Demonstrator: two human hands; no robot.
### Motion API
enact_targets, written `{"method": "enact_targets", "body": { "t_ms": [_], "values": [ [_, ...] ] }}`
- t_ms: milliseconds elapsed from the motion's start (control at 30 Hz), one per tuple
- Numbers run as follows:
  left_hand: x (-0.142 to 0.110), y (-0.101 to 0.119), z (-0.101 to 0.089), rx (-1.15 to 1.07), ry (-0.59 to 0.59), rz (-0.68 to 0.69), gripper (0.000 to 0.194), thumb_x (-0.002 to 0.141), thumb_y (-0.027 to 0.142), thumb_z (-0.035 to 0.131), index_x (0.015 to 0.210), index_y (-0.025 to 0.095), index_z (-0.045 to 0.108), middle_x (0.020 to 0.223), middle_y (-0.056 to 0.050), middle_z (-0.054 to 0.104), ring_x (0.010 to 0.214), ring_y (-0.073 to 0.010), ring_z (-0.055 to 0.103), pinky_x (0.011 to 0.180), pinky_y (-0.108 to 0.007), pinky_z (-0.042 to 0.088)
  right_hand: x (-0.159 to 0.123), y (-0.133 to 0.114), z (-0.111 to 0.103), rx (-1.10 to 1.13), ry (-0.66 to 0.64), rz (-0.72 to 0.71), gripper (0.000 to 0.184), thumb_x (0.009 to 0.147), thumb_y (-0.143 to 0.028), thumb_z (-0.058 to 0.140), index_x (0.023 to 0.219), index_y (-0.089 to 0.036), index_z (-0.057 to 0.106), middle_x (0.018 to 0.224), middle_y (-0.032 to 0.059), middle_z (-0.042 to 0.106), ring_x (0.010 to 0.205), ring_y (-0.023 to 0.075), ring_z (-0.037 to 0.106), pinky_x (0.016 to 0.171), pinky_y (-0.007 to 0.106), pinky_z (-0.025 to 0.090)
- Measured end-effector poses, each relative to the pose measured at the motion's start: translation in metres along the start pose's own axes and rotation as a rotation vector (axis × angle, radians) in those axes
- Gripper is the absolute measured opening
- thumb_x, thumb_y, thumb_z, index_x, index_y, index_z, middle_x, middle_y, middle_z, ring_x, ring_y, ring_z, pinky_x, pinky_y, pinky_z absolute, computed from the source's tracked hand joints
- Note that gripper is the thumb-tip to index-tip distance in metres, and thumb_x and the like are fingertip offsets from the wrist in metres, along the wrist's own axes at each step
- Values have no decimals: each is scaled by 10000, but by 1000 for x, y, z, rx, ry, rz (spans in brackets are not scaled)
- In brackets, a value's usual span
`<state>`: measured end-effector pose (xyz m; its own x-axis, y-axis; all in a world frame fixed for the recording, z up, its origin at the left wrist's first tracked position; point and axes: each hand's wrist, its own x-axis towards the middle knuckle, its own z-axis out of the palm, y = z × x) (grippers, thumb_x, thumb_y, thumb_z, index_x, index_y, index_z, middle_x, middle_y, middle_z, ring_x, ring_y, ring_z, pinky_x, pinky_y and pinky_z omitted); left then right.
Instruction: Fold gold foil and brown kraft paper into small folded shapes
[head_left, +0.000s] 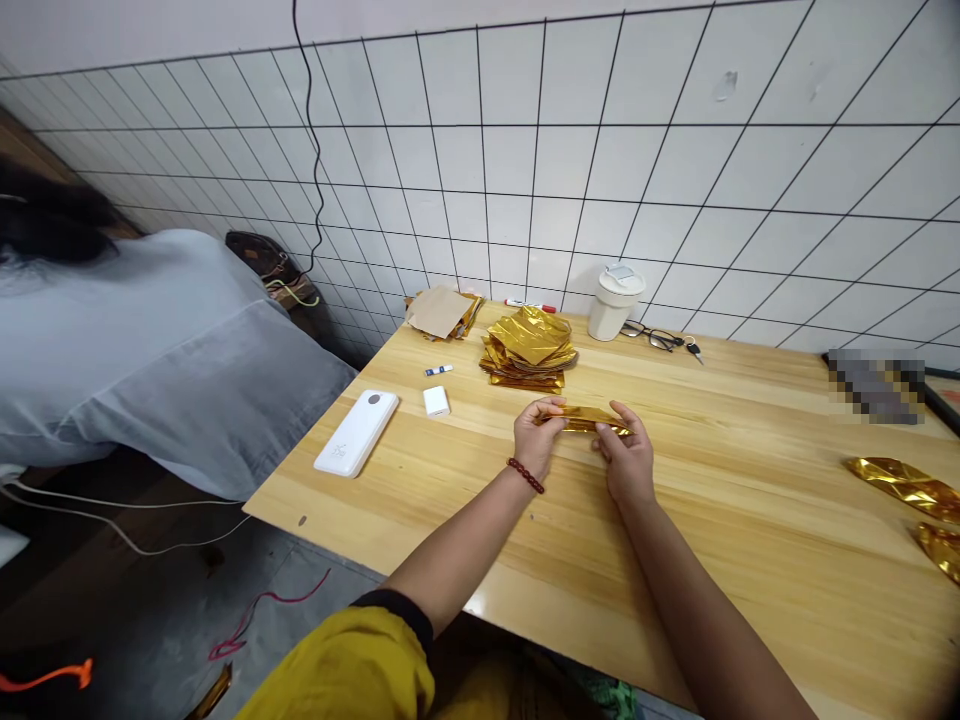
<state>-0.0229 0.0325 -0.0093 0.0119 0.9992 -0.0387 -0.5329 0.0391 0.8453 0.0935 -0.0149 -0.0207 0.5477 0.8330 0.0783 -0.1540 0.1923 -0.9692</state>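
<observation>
A narrow folded strip of gold foil paper [585, 419] lies between both my hands, just above the wooden table [720, 540]. My left hand [537, 441], with a dark red bead bracelet at the wrist, pinches its left end. My right hand [624, 463] pinches its right end. Just beyond them sits a stack of folded gold foil sheets [529, 350].
A white power bank [357, 432], a small white box [436, 401] and a small tube [439, 371] lie to the left. A white cup [615, 301], glasses [651, 335], a red marker [529, 305] and brown paper [440, 312] stand by the tiled wall. Loose gold foil [904, 487] lies far right. Another person in grey [150, 350] is at left.
</observation>
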Motion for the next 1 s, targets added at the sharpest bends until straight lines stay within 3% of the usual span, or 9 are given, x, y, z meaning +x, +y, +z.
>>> {"method": "enact_targets", "body": {
  "t_ms": [67, 167, 300, 433, 533, 667, 733, 833, 1000],
  "values": [
    [-4, 1, 2, 18, -80, 11, 150, 565, 131, 748, 654, 165, 632, 1005, -59, 678, 958, -176, 616, 842, -321, 474, -1, -2, 1, 1, -48, 14, 647, 611, -363, 827, 1198, -225, 592, 946, 25, 673, 724, 145, 616, 655, 292, 517],
    [-10, 2, 3, 94, -227, 75, 98, 607, 133, 743, 677, 177, 690, 1049, -69, 667, 1031, -185, 597, 926, -338, 455, -2, -3, 2, 6, -77, -13, 611, 586, -319, 837, 1148, -215, 620, 964, 32, 681, 834, 182, 634, 746, 320, 518],
    [-12, 2, 2, 166, -336, 57, 33, 659, 184, 714, 675, 187, 742, 1119, -89, 631, 1060, -207, 579, 802, -296, 505, -1, 0, 0, 84, 2, 28, 478, 588, -276, 786, 1045, -202, 670, 902, 25, 673, 722, 161, 608, 633, 286, 489],
    [-9, 1, 1, 102, -282, -45, 75, 648, 190, 703, 701, 183, 755, 1207, -80, 595, 971, -177, 598, 658, -234, 504, 1, -2, 0, 154, 12, 119, 391, 620, -232, 703, 1008, -181, 701, 802, 13, 660, 590, 112, 544, 557, 258, 455],
    [-6, 1, 1, 62, -252, -64, 99, 646, 190, 698, 724, 180, 758, 1229, -77, 602, 813, -109, 595, 609, -213, 476, 2, -4, 1, 207, 36, 142, 352, 642, -243, 677, 986, -173, 702, 712, -24, 614, 461, 55, 406, 503, 245, 429],
    [-3, 4, 2, 14, -193, -75, 148, 618, 179, 710, 762, 172, 744, 1164, -76, 661, 568, -20, 478, 529, -209, 398, 2, -4, 2, 220, 64, 100, 438, 660, -240, 688, 1096, -218, 653, 557, -105, 481, 397, 39, 305, 496, 244, 439],
    [-2, 5, 2, -19, -154, -95, 226, 607, 194, 740, 832, 177, 739, 1088, -72, 694, 532, -16, 460, 510, -205, 373, 2, -2, 1, 184, 36, 98, 367, 673, -256, 700, 1035, -201, 674, 527, -103, 460, 399, 44, 318, 493, 243, 440],
    [-2, 5, 4, -41, -143, -111, 335, 631, 261, 773, 956, 195, 729, 1036, -60, 714, 488, -11, 447, 480, -197, 341, 0, 0, 1, 140, -11, 113, 290, 713, -338, 701, 950, -172, 710, 556, -66, 509, 414, 51, 352, 490, 253, 452],
    [-3, 2, 4, 9, -196, -125, 400, 622, 295, 797, 1006, 201, 732, 1009, -53, 720, 465, -13, 470, 470, -197, 346, 1, 3, 1, 102, 11, 83, 408, 784, -502, 655, 1033, -181, 697, 736, -22, 619, 412, 32, 331, 476, 253, 454]
  ]
}}
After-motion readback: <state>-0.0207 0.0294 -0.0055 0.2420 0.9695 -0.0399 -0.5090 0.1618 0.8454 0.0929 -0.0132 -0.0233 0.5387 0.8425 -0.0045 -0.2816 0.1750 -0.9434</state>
